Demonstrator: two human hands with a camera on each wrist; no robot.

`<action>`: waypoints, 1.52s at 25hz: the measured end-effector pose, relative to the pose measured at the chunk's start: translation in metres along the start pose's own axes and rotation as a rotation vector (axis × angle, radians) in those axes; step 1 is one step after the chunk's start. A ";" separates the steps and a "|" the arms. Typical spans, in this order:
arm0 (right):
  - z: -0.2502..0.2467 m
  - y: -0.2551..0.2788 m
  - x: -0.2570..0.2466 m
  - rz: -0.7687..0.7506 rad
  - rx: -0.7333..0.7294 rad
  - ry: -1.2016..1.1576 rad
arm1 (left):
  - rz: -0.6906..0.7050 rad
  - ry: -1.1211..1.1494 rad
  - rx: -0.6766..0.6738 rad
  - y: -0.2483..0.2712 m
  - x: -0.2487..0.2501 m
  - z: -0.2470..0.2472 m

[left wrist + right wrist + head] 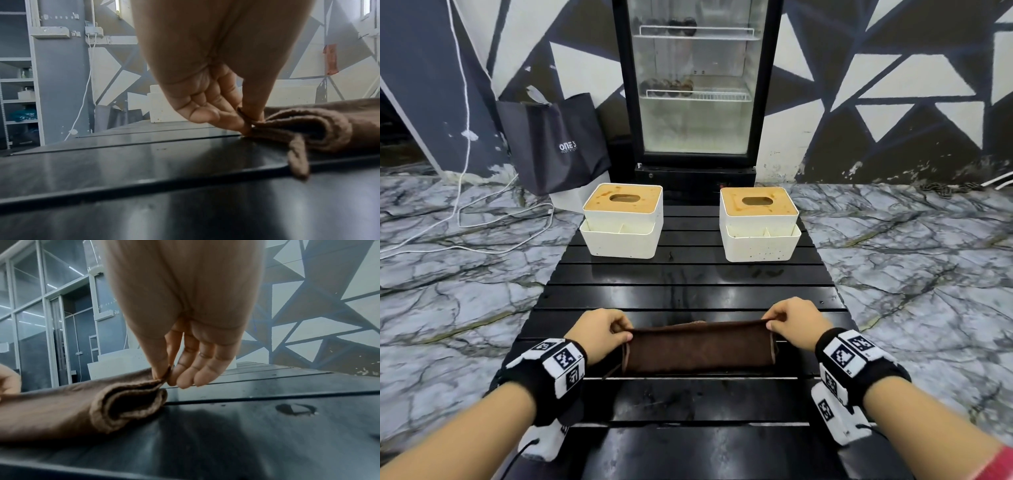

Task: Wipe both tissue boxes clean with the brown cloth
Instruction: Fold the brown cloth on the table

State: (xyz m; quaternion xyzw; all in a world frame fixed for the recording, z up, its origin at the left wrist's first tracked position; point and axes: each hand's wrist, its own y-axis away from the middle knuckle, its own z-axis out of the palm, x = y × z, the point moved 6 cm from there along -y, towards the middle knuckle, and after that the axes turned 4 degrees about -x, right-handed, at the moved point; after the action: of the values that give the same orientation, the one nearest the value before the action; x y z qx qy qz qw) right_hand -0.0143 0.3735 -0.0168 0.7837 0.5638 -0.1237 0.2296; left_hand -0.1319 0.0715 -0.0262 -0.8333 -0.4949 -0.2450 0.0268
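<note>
You held the cloth [700,346] folded on the table [688,294], pinched at both ends.

Your left hand [599,334] pinched the cloth's left end between thumb and forefinger, the other fingers [203,113] curled beneath; your right hand [796,322] pinched the right end the same way, its other fingers [197,369] hanging nearly straight beside the pinch. The cloth lay flat near the table's near edge, stretched between your hands, a loose strip [298,159] trailing off its left end. The left box [623,221] stood at the far left corner and the right box [758,222] at the far right corner, well apart from the cloth, their tan lids stained. Behind the table stood a fridge [695,82], with a dark bag [554,144] beside it on the floor.
</note>
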 end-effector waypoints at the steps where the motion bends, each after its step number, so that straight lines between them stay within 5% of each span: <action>1: 0.001 -0.001 0.000 0.007 -0.005 0.010 | -0.002 -0.004 -0.009 -0.002 -0.001 0.001; 13: 0.010 0.001 0.000 -0.027 -0.013 -0.044 | -0.022 0.086 -0.004 -0.004 -0.008 0.008; 19: 0.012 0.025 -0.006 -0.125 -0.007 -0.032 | 0.122 0.089 0.075 0.014 0.001 0.002; 23: 0.028 0.038 0.000 -0.136 -0.157 0.070 | 0.103 0.099 -0.056 0.030 -0.001 0.011; 29: 0.028 0.040 0.000 -0.110 -0.159 0.113 | 0.075 0.001 -0.106 0.034 0.001 0.015; 34: 0.027 0.039 -0.002 -0.093 -0.140 0.105 | -0.013 0.308 -0.043 0.031 0.010 0.013; 38: 0.025 0.038 -0.002 -0.078 -0.133 0.107 | 0.124 0.367 0.036 0.021 0.054 0.013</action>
State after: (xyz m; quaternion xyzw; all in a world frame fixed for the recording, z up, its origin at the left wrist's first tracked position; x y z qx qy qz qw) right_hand 0.0225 0.3490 -0.0292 0.7496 0.6124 -0.0528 0.2455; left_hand -0.0880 0.1081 -0.0102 -0.8031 -0.4335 -0.3817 0.1464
